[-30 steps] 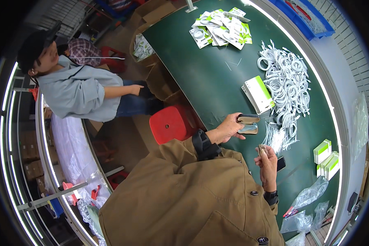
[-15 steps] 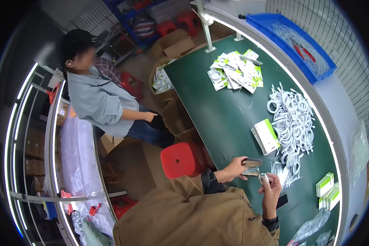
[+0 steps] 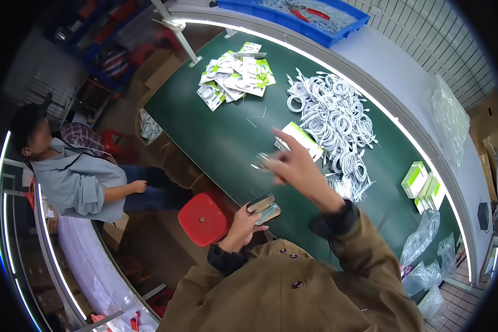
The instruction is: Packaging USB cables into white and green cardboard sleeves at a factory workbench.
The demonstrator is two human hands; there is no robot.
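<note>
My left hand grips a small open hinged case, like a glasses case, dark outside with something light blue inside. It is held at the near left edge of the green table. My right hand reaches over the table, smeared by motion. Between its fingers is a thin shiny thing that looks like glasses. Just behind this hand lies a stack of white and green packages. The large heap of coiled white cables lies beyond it, to the right.
Packaged cables are piled at the far left of the table. More boxes and clear plastic bags lie right. A blue tray with red-handled pliers sits on the shelf. Left are a red stool and a person.
My right hand has moved from beside the case out over the table, carrying the shiny thing. My left hand still holds the open case. The whole view has swung right.
</note>
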